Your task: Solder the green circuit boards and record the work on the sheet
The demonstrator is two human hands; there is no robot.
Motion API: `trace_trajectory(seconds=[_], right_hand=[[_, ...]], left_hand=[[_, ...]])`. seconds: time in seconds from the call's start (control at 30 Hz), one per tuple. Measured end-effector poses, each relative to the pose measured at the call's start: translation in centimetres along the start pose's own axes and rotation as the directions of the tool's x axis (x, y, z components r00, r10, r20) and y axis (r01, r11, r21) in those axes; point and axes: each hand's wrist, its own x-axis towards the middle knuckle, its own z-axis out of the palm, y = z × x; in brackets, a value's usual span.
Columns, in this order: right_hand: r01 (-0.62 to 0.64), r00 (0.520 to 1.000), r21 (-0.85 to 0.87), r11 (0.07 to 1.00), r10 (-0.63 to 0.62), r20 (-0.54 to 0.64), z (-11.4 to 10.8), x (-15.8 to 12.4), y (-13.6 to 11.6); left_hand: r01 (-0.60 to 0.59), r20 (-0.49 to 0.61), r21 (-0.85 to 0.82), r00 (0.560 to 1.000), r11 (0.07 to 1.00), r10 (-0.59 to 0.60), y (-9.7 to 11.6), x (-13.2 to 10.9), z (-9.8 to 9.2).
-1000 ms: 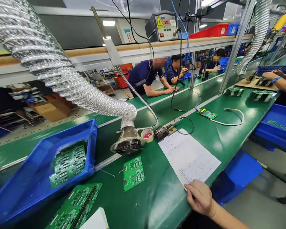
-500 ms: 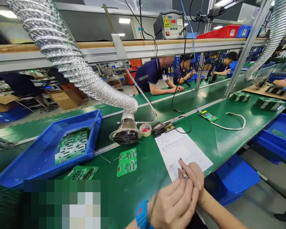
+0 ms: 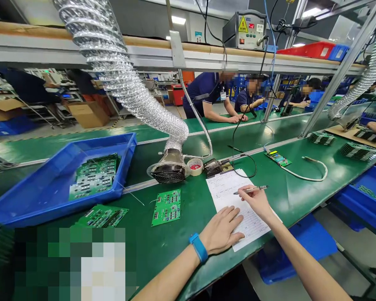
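Observation:
A printed and handwritten paper sheet [image 3: 228,194] lies on the green bench top [image 3: 181,259]. Flat on its left edge rests my left hand [image 3: 221,230], fingers stretched out, with a blue wrist strap [image 3: 199,247] on that arm. My right hand [image 3: 257,202] pinches a pen [image 3: 260,188], whose tip points left over the upper part of the sheet. Left of the sheet is a green circuit board [image 3: 166,207] with two small displays. Another circuit board [image 3: 103,215] sits farther left.
A blue bin [image 3: 128,167] holds several circuit boards. A fume hose [image 3: 138,96] hangs down to a fan [image 3: 169,171] beside a tape roll [image 3: 195,167]. A white cable [image 3: 319,177] and stacked boards [image 3: 360,151] are on the right. Co-workers sit or lean across the bench.
My hands were together near the sheet's lower edge; now they are apart. The left has flattened onto the paper, and the right has moved up with the pen. The view has shifted slightly.

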Motion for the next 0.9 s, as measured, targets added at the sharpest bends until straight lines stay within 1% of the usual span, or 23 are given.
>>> trace_trajectory(seconds=[0.07,0.13,0.27,0.37,0.53,0.73,0.83,0.9], right_hand=[[0.001,0.999,-0.019,1.0,0.0,0.045,1.6,0.9,0.3],[-0.01,0.998,-0.032,0.999,0.012,0.062,3.0,1.6,0.9],[-0.037,0.996,-0.051,0.998,0.041,0.085,4.6,2.3,2.2],[-0.069,0.995,-0.075,0.995,0.074,0.074,5.0,1.9,3.0],[-0.065,0.998,-0.149,0.987,0.063,-0.014,5.3,1.5,3.5],[0.016,0.997,-0.274,0.962,-0.036,-0.07,6.2,1.8,3.5],[0.061,0.994,-0.328,0.943,-0.086,-0.063,6.4,1.7,3.3],[0.104,0.991,-0.36,0.927,-0.129,-0.046,6.3,1.6,3.2]], left_hand=[[0.011,-0.004,-0.027,1.0,1.0,-0.011,0.0,0.0,0.0],[0.019,-0.014,-0.04,1.0,0.999,-0.019,0.1,0.0,0.1],[0.033,-0.029,-0.052,0.999,0.998,-0.034,0.0,0.0,0.3],[0.039,-0.042,-0.068,0.998,0.997,-0.041,-0.1,0.1,0.3],[0.054,-0.057,-0.099,0.997,0.994,-0.06,-0.1,0.1,0.0],[0.059,-0.071,-0.101,0.995,0.993,-0.067,0.0,0.2,-0.1],[0.052,-0.096,-0.095,0.993,0.994,-0.061,0.0,0.2,0.0],[0.038,-0.136,-0.108,0.989,0.993,-0.052,-0.2,0.2,0.1]])
